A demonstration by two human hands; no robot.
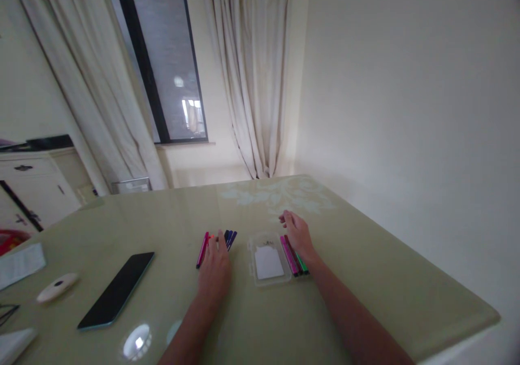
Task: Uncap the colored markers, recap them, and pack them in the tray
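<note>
My left hand [215, 265] lies over a group of markers, its fingers stretched out and resting on them. A pink marker [202, 250] shows on the left side of that hand, and dark blue markers [231, 239] stick out on its right. My right hand [298, 234] hovers at the far end of a second row of markers, fingers loosely bent and apart, with nothing visible in it. That row has a magenta marker [288, 256], a dark red one and a green marker [301, 264], partly hidden by my right wrist. Between my hands is a clear plastic box [252, 270] with a white card [268, 262] in it.
A black tablet [116, 291] lies left of my left arm. Farther left are a white oval mouse-like object [58, 287] and a pale folded cloth or paper [21, 266]. The glass-like tabletop [357, 267] meets a wall on the right; curtains and a window are behind.
</note>
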